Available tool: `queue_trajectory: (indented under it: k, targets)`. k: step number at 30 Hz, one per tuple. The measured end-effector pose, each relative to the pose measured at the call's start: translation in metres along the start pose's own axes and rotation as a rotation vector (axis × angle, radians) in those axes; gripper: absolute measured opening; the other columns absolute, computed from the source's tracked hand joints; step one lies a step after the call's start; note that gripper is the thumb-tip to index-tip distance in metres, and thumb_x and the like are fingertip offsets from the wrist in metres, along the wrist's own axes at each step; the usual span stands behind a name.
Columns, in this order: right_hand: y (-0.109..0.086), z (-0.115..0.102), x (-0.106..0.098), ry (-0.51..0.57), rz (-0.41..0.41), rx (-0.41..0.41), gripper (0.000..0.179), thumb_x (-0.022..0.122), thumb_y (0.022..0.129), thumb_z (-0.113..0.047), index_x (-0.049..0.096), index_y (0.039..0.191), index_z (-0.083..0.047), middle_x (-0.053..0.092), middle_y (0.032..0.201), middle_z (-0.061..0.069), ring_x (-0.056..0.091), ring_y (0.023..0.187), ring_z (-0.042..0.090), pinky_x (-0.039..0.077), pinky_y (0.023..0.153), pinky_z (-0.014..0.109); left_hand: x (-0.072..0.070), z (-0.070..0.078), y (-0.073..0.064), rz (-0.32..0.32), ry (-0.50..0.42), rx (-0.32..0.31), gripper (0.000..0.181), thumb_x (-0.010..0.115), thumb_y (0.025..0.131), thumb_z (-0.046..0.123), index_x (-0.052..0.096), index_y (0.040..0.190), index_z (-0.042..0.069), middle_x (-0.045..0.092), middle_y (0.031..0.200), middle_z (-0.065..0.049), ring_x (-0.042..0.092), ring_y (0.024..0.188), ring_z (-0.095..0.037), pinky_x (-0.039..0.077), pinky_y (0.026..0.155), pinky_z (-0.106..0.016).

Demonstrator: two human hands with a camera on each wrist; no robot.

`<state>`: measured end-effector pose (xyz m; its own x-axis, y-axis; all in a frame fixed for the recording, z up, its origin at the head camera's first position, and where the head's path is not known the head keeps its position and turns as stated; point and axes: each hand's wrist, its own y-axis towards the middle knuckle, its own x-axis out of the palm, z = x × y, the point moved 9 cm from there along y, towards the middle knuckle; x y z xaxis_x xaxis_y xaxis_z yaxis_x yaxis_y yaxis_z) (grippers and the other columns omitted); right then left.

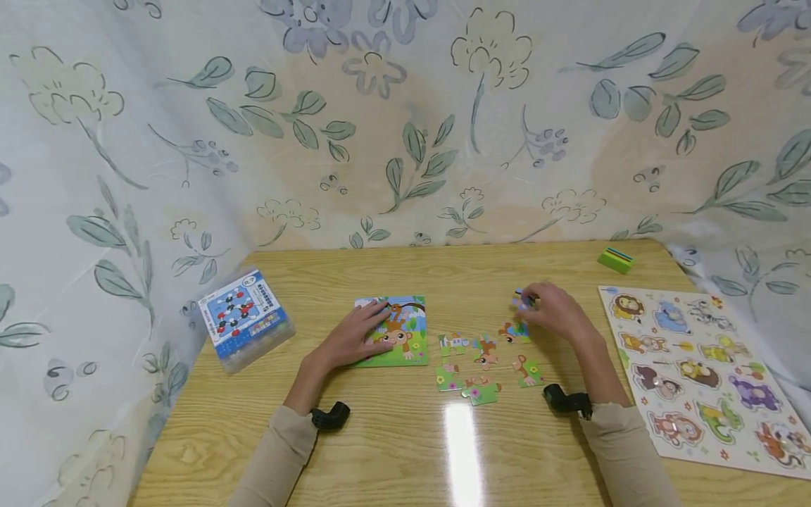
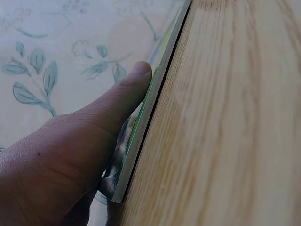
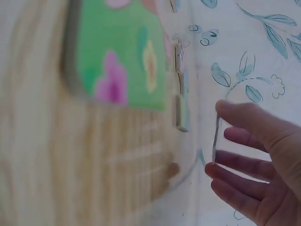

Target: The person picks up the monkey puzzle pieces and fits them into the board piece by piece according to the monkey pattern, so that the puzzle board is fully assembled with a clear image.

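My left hand (image 1: 350,338) rests on a square monkey picture board (image 1: 413,346), fingers spread across its left part. In the left wrist view the thumb (image 2: 127,87) lies straight along the board's edge. My right hand (image 1: 559,311) pinches a thin puzzle piece (image 3: 216,141) between thumb and fingertips; the right wrist view shows it edge-on, so its picture is hidden. Several loose monkey puzzle pieces lie between the hands, among them a flowered corner piece (image 1: 449,379), a green bottom piece (image 1: 484,393) and another piece (image 1: 529,371) below the right hand.
A clear plastic box with a molecule-model label (image 1: 243,318) stands at the left. On the right lies a large animal peg board (image 1: 703,373). A small green block-like object (image 1: 615,260) sits near the wooden table's (image 1: 393,451) back right. A floral curtain (image 1: 405,120) hangs behind.
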<state>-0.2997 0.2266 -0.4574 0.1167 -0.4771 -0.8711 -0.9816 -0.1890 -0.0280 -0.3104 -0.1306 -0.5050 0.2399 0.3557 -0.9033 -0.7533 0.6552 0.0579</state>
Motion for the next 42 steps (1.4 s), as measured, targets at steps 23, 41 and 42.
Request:
queue_trajectory:
  k: [23, 41, 42]
  targets:
    - [0.006, -0.054, 0.009, 0.078, -0.011, -0.146, 0.035, 0.066, 0.092, -0.023, 0.064, 0.118, 0.001, 0.065, 0.119, 0.020, 0.063, 0.107, 0.038, 0.054, 0.086, 0.049, -0.001, 0.002, 0.000, 0.005, -0.004, 0.015, 0.074, 0.061, 0.090, 0.055, 0.039, 0.150, 0.017, 0.031, 0.159, -0.004, 0.024, 0.150, -0.027, 0.020, 0.120, -0.052]
    - [0.016, -0.110, 0.031, 0.124, 0.027, -0.269, 0.043, 0.066, 0.093, -0.027, 0.062, 0.126, 0.000, 0.061, 0.130, 0.020, 0.065, 0.107, 0.035, 0.054, 0.088, 0.047, 0.000, 0.001, 0.000, 0.000, -0.001, 0.003, 0.076, 0.062, 0.089, 0.055, 0.039, 0.150, 0.016, 0.031, 0.160, -0.005, 0.023, 0.150, -0.027, 0.019, 0.121, -0.052]
    - [0.018, -0.113, 0.035, 0.129, 0.017, -0.267, 0.044, 0.066, 0.093, -0.028, 0.061, 0.127, -0.001, 0.061, 0.130, 0.019, 0.064, 0.109, 0.035, 0.054, 0.089, 0.047, 0.000, 0.001, 0.000, 0.002, 0.001, 0.003, 0.076, 0.062, 0.089, 0.055, 0.039, 0.150, 0.016, 0.031, 0.159, -0.005, 0.023, 0.150, -0.027, 0.019, 0.121, -0.052]
